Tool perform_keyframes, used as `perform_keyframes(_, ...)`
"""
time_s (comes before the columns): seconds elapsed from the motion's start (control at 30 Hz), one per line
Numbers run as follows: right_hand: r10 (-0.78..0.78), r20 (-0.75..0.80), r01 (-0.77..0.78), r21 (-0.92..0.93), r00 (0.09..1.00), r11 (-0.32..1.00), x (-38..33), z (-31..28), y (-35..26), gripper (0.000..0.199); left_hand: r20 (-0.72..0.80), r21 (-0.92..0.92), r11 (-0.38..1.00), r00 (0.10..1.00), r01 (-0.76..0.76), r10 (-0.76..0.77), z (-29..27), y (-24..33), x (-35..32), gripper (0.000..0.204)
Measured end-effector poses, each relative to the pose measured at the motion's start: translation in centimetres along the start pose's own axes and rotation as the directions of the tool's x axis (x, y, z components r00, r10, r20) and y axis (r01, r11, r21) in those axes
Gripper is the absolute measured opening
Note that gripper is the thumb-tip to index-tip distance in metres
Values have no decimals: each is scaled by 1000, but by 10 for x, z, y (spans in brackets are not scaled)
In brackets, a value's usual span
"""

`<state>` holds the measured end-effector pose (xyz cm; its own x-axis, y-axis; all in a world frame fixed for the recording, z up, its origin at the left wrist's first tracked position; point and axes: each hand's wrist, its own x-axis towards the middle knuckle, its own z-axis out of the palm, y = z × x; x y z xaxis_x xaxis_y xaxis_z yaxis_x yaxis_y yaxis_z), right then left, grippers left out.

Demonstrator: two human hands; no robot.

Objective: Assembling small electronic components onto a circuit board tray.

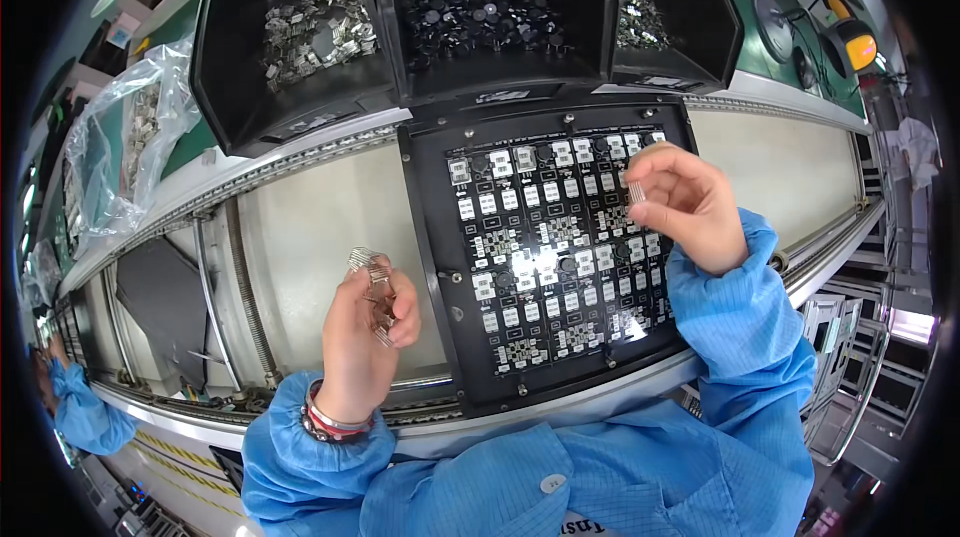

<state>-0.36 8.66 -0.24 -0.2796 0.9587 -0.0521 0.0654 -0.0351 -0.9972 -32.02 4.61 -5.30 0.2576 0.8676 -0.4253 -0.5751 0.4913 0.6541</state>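
We're mid-loading, we reckon: black carrier tray (437,267) lies on the conveyor line (320,217), its board grid mostly filled w/ small metal shields. Bins (300,87) of parts sit just behind. Left hand (365,337) is clenched round a stack of metal clips (372,282). Right hand (685,202) pinches one clip (636,192) over the tray's upper-right. Next move, prob.: line it up square on a bare spot, press down.
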Motion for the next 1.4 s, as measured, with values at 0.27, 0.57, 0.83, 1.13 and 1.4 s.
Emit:
perform_keyframes(0.27,-201,85,214,-546,976,810,42,-1,5,20,195,302,953,980,-31,-30,6,8,-4,30)
perform_keyframes(0.57,-412,278,430,-835,868,342,62,1,27,26,216,370,929,974,-12,-73,9,2,0,33)
perform_keyframes(0.83,-419,267,380,-900,868,215,67,3,39,38,181,341,940,979,32,-99,12,-5,10,35)
perform_keyframes(1.13,-362,248,352,-899,899,259,66,-2,37,44,173,362,932,980,35,-104,19,-8,12,35)
perform_keyframes(1.4,-321,246,335,-906,915,258,60,-1,39,42,138,321,946,985,51,-100,24,-14,9,36)
